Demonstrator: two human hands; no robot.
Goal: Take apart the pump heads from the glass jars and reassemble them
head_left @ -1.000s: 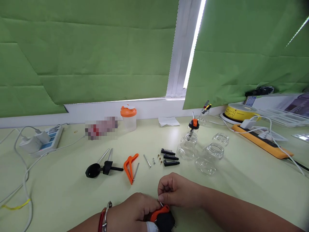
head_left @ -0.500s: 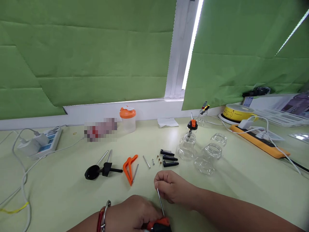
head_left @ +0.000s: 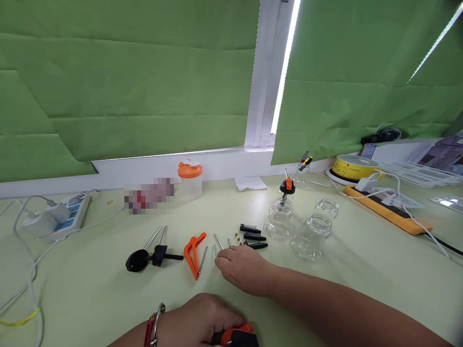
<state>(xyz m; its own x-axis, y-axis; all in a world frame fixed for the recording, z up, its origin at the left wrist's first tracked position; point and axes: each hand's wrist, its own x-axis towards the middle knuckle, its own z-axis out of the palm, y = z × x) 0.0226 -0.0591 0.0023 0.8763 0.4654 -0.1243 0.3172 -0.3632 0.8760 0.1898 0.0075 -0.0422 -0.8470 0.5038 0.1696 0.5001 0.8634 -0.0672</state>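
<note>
At the lower edge my left hand (head_left: 208,318) is closed around an orange-and-black plastic piece (head_left: 238,336), partly hidden by the fingers and cut off by the frame. My right hand (head_left: 244,270) reaches over the table, palm down, fingers pinched on a thin metal rod (head_left: 215,249) whose tip pokes out by the fingertips. Another metal rod (head_left: 218,241) lies right beside it. Just beyond that hand are tiny brass-coloured bits (head_left: 237,236) and black plastic parts with springs (head_left: 254,237). Left of it lies an orange bent lever (head_left: 193,253) with a metal rod (head_left: 203,260).
Clear glass jars (head_left: 311,236) stand to the right, behind them a jar with a black-and-orange lid (head_left: 288,187). Black parts with metal rods (head_left: 159,254) lie left. An orange-lidded cup (head_left: 190,178) stands at the back. Power strips (head_left: 388,212) and cables flank the table.
My right hand has moved forward and left, taking the metal rod away from the orange-and-black piece to the small parts. My left hand keeps its grip.
</note>
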